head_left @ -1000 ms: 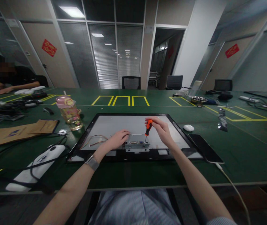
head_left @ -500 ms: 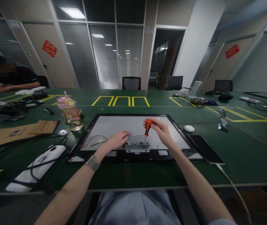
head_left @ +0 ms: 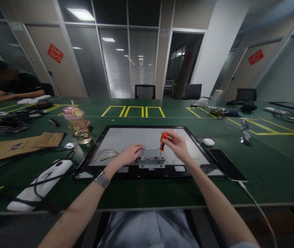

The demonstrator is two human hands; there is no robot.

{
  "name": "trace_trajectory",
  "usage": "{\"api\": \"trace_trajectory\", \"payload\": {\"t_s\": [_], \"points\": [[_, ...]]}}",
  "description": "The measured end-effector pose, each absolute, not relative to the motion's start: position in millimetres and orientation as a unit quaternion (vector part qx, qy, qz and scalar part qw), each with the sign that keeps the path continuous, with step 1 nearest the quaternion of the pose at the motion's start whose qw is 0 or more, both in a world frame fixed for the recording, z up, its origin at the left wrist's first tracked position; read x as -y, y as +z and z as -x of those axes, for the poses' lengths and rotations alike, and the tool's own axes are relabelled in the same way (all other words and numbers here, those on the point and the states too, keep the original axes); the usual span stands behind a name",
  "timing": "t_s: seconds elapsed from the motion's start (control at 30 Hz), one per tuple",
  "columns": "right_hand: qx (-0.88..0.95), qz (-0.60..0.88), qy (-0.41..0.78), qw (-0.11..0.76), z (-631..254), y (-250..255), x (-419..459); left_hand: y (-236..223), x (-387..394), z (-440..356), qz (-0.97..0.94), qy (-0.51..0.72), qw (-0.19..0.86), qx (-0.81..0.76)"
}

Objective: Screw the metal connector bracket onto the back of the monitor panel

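A flat display panel (head_left: 126, 137) with a black frame lies before me, its pale grey face up. At its near edge stands a metal bracket (head_left: 150, 166) with video connectors along its side. My left hand (head_left: 129, 155) holds the bracket at its left end, fingers curled over the upper edge; the fingertips are partly hidden. In my right hand (head_left: 176, 143) is an orange and black screwdriver (head_left: 163, 141), gripped by the handle and nearly upright. Its shaft points down to the bracket's right end, where the tip is too small to make out. Thin wires (head_left: 105, 155) lie left of the bracket.
Right of the panel lie a phone (head_left: 226, 164) on a cable and a white oval case (head_left: 208, 142). On the left are a pink-lidded bottle (head_left: 77, 125), a brown paper bag (head_left: 20, 144) and a white power strip (head_left: 42, 184). Another person sits far left.
The screwdriver handle has turned and tilts slightly differently as my right fingers shift around it. My left hand stays in place on the bracket.
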State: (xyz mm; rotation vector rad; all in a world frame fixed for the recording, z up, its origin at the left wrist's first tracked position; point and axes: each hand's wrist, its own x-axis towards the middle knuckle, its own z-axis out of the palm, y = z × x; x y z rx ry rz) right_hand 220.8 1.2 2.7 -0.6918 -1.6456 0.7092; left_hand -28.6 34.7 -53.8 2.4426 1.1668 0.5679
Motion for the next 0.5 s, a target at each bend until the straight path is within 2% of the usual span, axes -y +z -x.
{"api": "trace_trajectory", "payload": {"t_s": [0.1, 0.33, 0.5], "points": [[0.694, 0.309, 0.307, 0.573, -221.8, 2.1, -1.7, -55.0, -35.4, 29.0, -0.869, 0.198, 0.184, -0.414], [0.699, 0.208, 0.442, 0.522, -221.0, 7.2, 2.9, -56.2, -36.0, 28.8, -0.868, 0.195, 0.183, -0.418], [0.692, 0.2, 0.449, 0.529, -220.9, 8.5, 2.9, -54.9, -34.4, 28.5, -0.87, 0.194, 0.181, -0.415]]}}
